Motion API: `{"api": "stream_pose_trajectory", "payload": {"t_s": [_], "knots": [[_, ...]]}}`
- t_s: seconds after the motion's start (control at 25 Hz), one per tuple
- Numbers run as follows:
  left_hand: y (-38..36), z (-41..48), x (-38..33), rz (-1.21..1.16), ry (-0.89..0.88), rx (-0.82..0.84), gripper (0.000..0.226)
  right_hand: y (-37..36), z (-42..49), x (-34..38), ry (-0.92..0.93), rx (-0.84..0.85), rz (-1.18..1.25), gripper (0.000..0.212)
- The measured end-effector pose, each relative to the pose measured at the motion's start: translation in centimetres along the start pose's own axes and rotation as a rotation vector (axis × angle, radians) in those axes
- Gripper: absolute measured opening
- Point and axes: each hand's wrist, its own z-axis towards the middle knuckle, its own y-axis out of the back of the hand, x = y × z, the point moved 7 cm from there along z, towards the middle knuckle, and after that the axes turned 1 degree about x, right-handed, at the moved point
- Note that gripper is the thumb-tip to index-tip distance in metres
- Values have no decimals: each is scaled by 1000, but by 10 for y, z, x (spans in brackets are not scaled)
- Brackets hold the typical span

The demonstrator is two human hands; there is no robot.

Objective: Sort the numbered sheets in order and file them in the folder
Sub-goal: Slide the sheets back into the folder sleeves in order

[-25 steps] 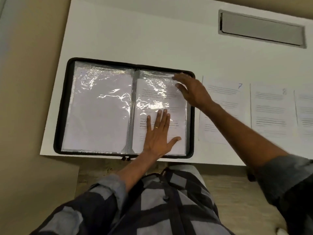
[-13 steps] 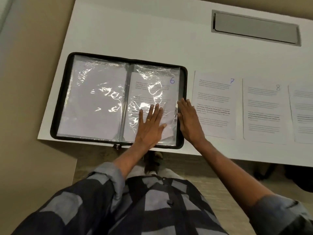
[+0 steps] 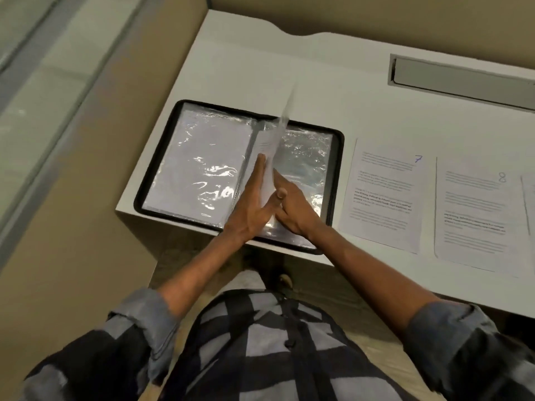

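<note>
A black zip folder [image 3: 337, 169] lies open at the left end of the white desk [image 3: 289, 62]. One clear sleeve with a printed sheet [image 3: 270, 146] stands nearly upright above the spine, mid-turn. My left hand [image 3: 253, 204] lies with straight fingers along the sleeve's left face, its thumb across the lower edge, pinching it. My right hand [image 3: 293, 208] touches the sleeve's right face with its index finger raised. The sleeve beneath it [image 3: 307, 157] looks empty and shiny. Sheets marked 7 [image 3: 385, 198] and 8 [image 3: 477, 215] lie flat to the right of the folder.
Another sheet's edge [image 3: 530, 198] shows at the far right. A long grey recessed slot [image 3: 463, 75] sits at the desk's back right. The folder's near edge runs along the desk's front edge. Floor and a beige wall lie to the left.
The sleeve holding sheet 6 lay flat under my left palm; it is now lifted upright and swinging leftward. My right hand came from the folder's right rim to the sleeve.
</note>
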Motion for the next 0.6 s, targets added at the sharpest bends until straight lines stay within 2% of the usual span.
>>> {"api": "stream_pose_trajectory", "payload": {"t_s": [0.08, 0.24, 0.4, 0.48, 0.6], "knots": [[35, -9, -12, -2, -1, -73, 100, -17, 12, 23, 38, 58, 19, 68], [100, -27, 2, 121, 25, -181, 76, -62, 34, 56, 166, 122, -100, 78], [153, -43, 42, 384, -26, -323, 74, -108, 59, 47, 66, 210, -216, 72], [168, -45, 76, 491, 8, -307, 76, -127, 69, 38, -1, 262, -217, 68], [176, -42, 132, 606, 107, -188, 86, -154, 81, 30, -35, 326, -309, 68]]}}
